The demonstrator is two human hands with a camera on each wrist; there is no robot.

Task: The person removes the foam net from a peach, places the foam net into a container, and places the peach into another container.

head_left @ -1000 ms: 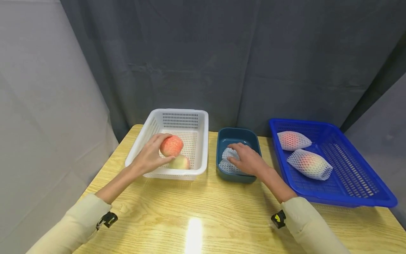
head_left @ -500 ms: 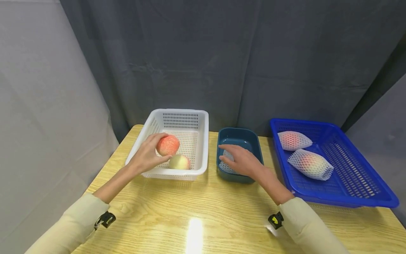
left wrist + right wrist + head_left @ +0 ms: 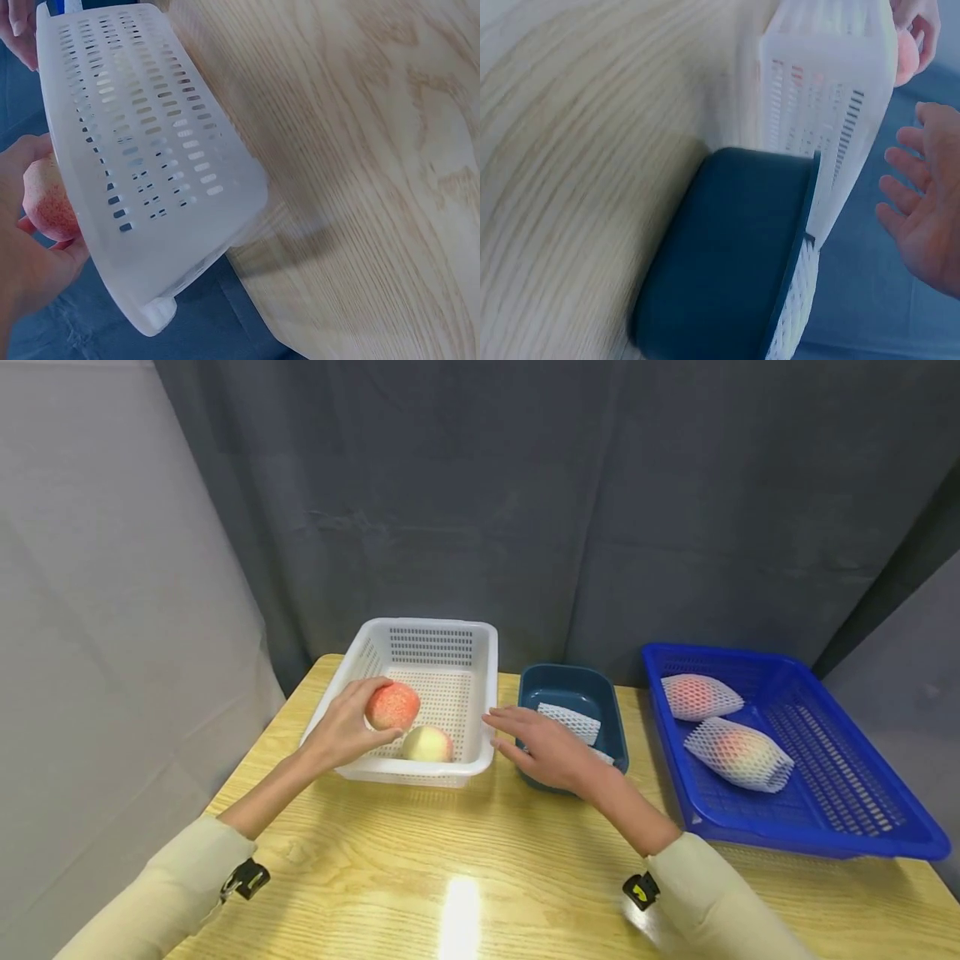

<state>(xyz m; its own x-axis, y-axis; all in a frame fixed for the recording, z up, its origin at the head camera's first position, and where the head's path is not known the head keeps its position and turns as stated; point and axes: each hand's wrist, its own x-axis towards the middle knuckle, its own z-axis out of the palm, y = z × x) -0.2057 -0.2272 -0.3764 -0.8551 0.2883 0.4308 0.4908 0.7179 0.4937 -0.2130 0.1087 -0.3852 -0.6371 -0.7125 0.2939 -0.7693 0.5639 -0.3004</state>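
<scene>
My left hand (image 3: pixel 343 727) holds a red peach (image 3: pixel 393 706) between thumb and fingers, over the near left part of the white basket (image 3: pixel 450 689). In the left wrist view the held peach (image 3: pixel 49 202) shows at the basket's rim. A pale yellow peach (image 3: pixel 426 744) lies in the basket, just below the held one. My right hand (image 3: pixel 543 747) hovers with fingers extended over the left side of the dark teal bin (image 3: pixel 573 677), its fingertips near the white basket's right rim. Nothing is in it in the right wrist view. White foam nets (image 3: pixel 572 721) lie in the bin, partly hidden by the hand.
To the right stands a blue basket (image 3: pixel 825 727) with two peaches in foam nets, a rear one (image 3: pixel 699 697) and a nearer one (image 3: pixel 741 754). The wooden table (image 3: pixel 375 860) carries all three containers. A dark curtain (image 3: pixel 480 510) hangs behind.
My right hand has left the foam nets in the teal bin and moved left toward the white basket. My left hand has shifted slightly left with the red peach, exposing more of the yellow peach.
</scene>
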